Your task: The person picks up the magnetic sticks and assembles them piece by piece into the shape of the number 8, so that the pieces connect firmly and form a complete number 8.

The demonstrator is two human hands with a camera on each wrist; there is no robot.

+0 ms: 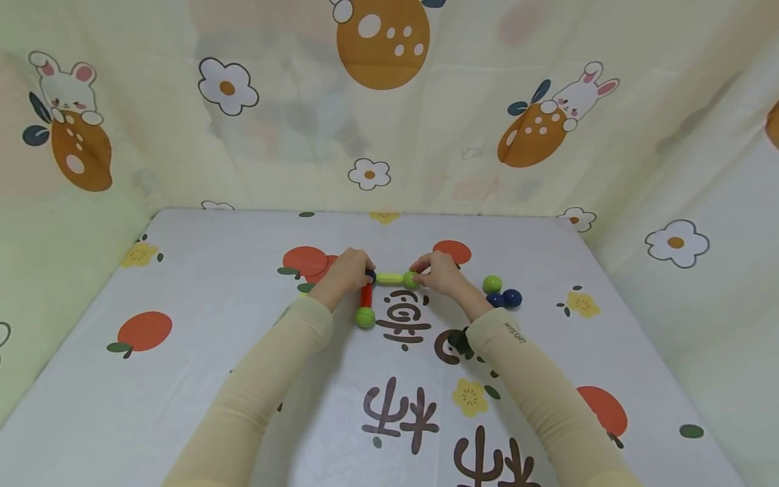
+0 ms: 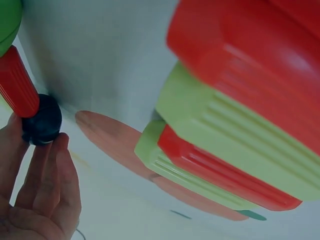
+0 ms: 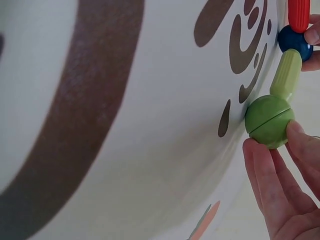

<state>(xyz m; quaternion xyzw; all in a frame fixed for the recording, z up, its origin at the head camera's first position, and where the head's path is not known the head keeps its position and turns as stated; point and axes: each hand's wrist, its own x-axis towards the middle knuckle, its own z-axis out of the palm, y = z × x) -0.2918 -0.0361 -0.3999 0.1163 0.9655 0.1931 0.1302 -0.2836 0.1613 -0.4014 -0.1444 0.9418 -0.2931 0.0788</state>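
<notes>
My left hand (image 1: 348,273) pinches a dark blue ball (image 2: 44,122) between thumb and fingers. From that ball a red rod (image 1: 366,296) runs toward me to a green ball (image 1: 365,318) on the table. A yellow-green rod (image 1: 390,278) leads right from the blue ball to a second green ball (image 3: 269,122). That second ball is held between the thumb and fingertips of my right hand (image 1: 444,274). Together the pieces form a corner shape. In the left wrist view, several loose rods, red (image 2: 250,55) and light green (image 2: 235,135), lie close to the camera.
Right of my right hand sit a loose green ball (image 1: 492,284) and two dark blue balls (image 1: 512,298). The tabletop (image 1: 201,379) has a printed cloth with fruit, flowers and brown characters. A patterned curtain (image 1: 286,149) hangs behind and at the sides.
</notes>
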